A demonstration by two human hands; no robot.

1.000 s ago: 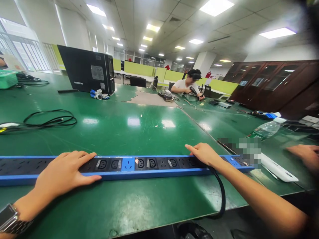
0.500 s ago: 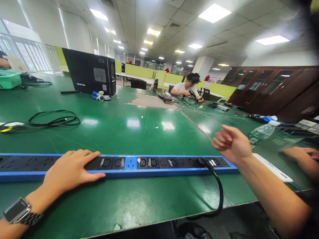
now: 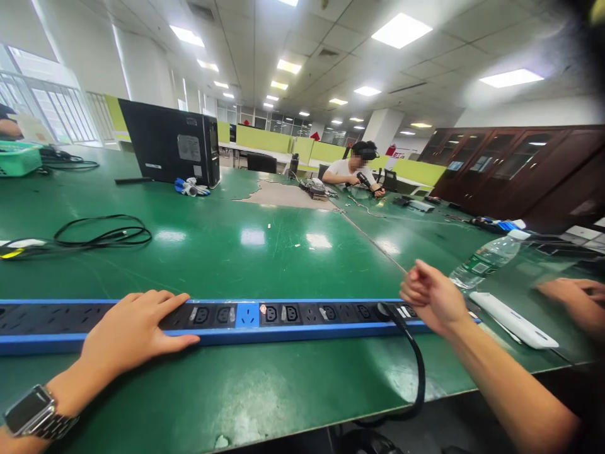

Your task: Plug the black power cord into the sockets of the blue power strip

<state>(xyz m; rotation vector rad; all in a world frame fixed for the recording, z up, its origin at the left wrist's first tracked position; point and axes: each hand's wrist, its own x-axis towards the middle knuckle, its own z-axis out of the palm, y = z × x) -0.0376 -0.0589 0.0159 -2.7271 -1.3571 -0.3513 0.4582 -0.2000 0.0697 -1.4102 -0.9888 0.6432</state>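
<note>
A long blue power strip (image 3: 283,321) with black sockets lies across the green table (image 3: 246,252) close to its front edge. My left hand (image 3: 132,328) lies flat and open on its left part, fingers stretched over the sockets; a watch is on that wrist. My right hand (image 3: 432,296) hovers just above the strip's right end, its fingers curled into a loose fist, and I cannot make out anything in them. A thick black cable (image 3: 416,372) leaves the strip near that hand and hangs over the table edge.
A plastic bottle (image 3: 486,258) and a white flat device (image 3: 513,320) lie to the right. Another person's hand (image 3: 574,296) rests at the far right. A coiled black cable (image 3: 99,232) lies at left, a black computer case (image 3: 170,144) farther back. A seated person (image 3: 352,169) works far away.
My right hand lifted off the strip's right end, curled shut, then came down a little toward it. The left hand stayed flat on the strip.
</note>
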